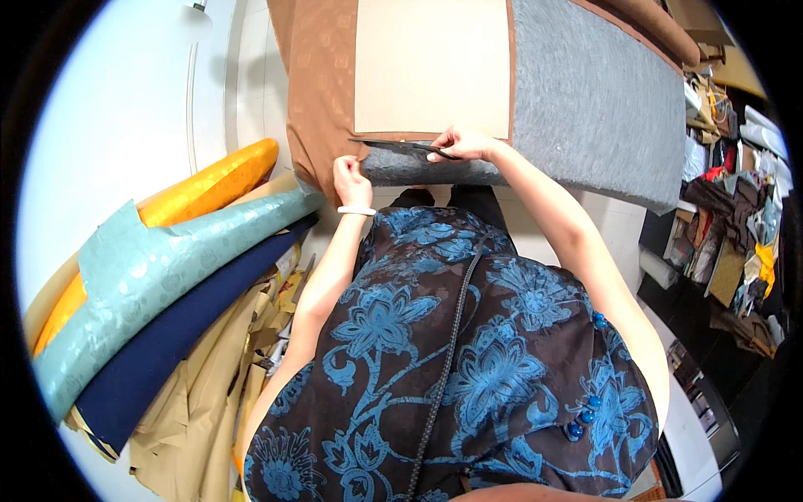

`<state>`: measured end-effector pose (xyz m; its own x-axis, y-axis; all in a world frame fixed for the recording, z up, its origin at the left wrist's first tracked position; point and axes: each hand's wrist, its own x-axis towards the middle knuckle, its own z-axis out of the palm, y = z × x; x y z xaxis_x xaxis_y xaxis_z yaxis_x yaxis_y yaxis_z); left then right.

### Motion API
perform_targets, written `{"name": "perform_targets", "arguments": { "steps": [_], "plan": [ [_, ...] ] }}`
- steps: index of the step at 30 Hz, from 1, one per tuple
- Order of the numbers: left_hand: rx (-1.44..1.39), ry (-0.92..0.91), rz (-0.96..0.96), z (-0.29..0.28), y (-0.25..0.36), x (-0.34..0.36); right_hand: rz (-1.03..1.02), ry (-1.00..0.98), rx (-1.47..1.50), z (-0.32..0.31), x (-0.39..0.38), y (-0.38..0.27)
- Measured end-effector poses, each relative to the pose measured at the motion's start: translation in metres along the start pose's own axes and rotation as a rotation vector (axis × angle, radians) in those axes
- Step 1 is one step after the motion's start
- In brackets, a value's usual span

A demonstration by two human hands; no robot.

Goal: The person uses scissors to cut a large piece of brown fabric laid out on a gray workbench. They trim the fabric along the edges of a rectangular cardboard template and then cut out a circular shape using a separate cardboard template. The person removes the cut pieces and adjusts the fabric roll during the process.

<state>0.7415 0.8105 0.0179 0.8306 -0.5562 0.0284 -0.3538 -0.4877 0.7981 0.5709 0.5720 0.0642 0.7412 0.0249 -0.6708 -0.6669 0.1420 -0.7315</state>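
My right hand (460, 145) is closed on the handles of long black scissors (393, 145), whose blades point left along the lower edge of a rectangular beige sheet (431, 63). The sheet lies on brown patterned fabric (321, 92), which is spread over a grey felt-topped table (597, 109). My left hand (352, 181), wearing a pale wrist band, pinches the brown fabric just below the scissor tips, at the table's front edge. Whether the blades are parted is hard to make out.
Orange (211, 184), light teal (167, 276) and navy (192, 311) fabric rolls lean at the left beside crumpled tan paper (192, 393). A brown roll (657, 29) lies along the table's back right. Piles of mixed scraps (728, 217) fill the right side.
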Motion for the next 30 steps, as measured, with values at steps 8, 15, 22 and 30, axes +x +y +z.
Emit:
{"name": "perform_targets", "arguments": {
  "steps": [8,15,22,30],
  "plan": [
    [-0.103,0.258,-0.263,-0.02,-0.039,0.05,-0.037,0.212,0.35,0.085,-0.03,0.036],
    [0.206,-0.188,0.05,-0.036,-0.008,0.063,-0.162,0.431,0.745,0.176,-0.005,0.043],
    [0.215,-0.426,0.268,-0.04,0.002,0.085,-0.259,0.584,0.898,0.237,0.022,0.019],
    [0.204,-0.805,0.422,-0.004,0.066,0.106,-0.245,0.758,1.121,0.221,0.008,0.012]
  ]
}}
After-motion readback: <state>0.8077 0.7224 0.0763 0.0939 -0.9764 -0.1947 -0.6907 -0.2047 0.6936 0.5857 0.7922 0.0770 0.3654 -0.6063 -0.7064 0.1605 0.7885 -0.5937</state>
